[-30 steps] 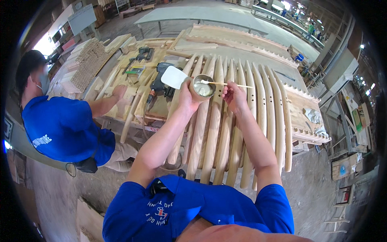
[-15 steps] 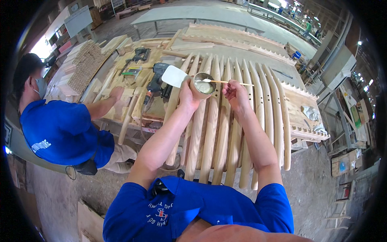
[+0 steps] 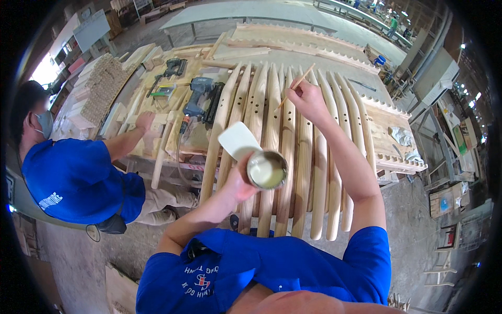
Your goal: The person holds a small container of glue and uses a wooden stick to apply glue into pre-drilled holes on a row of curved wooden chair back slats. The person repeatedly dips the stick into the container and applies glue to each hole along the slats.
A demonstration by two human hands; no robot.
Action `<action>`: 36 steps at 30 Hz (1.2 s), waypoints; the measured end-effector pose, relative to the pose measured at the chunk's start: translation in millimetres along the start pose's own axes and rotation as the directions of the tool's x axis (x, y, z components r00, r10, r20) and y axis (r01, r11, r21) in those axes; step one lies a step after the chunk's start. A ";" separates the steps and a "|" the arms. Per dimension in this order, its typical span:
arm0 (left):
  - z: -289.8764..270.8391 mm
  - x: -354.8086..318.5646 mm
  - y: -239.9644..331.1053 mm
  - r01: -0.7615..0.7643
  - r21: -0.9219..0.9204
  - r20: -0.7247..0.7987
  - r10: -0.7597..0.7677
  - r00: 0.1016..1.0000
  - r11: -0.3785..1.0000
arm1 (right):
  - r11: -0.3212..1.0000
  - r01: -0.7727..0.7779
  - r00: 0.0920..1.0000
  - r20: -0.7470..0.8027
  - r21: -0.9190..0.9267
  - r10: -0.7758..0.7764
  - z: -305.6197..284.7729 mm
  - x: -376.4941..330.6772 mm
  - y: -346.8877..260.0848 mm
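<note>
My left hand [image 3: 238, 182] is wrapped round a metal cup [image 3: 285, 170] holding creamy, pale liquid. A white flat piece with rounded corners [image 3: 238, 140] juts out beside the cup; whether it is gripped or attached, I cannot tell. My right hand [image 3: 307, 99] pinches a thin wooden stick [image 3: 304, 76], its lower tip pointing down at the drilled holes of a curved wooden slat [image 3: 273, 131]. Whether the tip touches the wood is unclear. Several such slats lie side by side beneath both hands, with small dark holes near their far ends.
Left of the slats lie a blue-grey nail gun [image 3: 197, 97] with a hose and a second dark power tool [image 3: 175, 68]. A co-worker in a blue shirt [image 3: 78, 178] stands at the left, a hand on the bench. Notched wooden rails [image 3: 389, 107] lie behind and right.
The stick has come out of the cup and is now over the slats' holes, tilted more upright. My left hand has drawn the cup nearer to my body.
</note>
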State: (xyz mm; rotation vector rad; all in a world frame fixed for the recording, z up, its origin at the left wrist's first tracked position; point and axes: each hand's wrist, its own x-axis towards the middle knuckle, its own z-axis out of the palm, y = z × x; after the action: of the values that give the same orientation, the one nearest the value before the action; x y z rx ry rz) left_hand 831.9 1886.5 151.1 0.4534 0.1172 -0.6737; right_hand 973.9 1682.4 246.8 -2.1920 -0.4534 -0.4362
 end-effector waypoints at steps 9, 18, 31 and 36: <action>-0.1 -6.2 -25.3 -0.090 0.124 -0.080 0.100 0.992 0.988 | 0.981 0.053 0.998 0.048 -0.186 -0.045 8.1 5.0 0.4; -0.5 -7.0 -25.0 -0.102 0.131 -0.066 0.111 0.992 0.986 | 0.980 0.077 0.996 0.047 -0.181 -0.069 15.5 3.6 3.1; -1.5 -6.9 -26.3 -0.088 0.098 -0.065 0.095 0.993 0.991 | 0.988 0.067 0.997 -0.014 -0.139 -0.069 14.0 12.3 8.6; -0.5 -8.1 -26.2 -0.115 0.126 -0.075 0.125 0.989 0.985 | 0.986 0.046 0.999 0.001 -0.159 -0.046 17.6 12.2 4.8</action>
State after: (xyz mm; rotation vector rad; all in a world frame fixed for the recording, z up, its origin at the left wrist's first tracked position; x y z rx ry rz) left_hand 809.2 1873.3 143.1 0.6014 0.1264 -0.5451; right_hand 989.5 1695.5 238.7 -2.3383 -0.4831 -0.5156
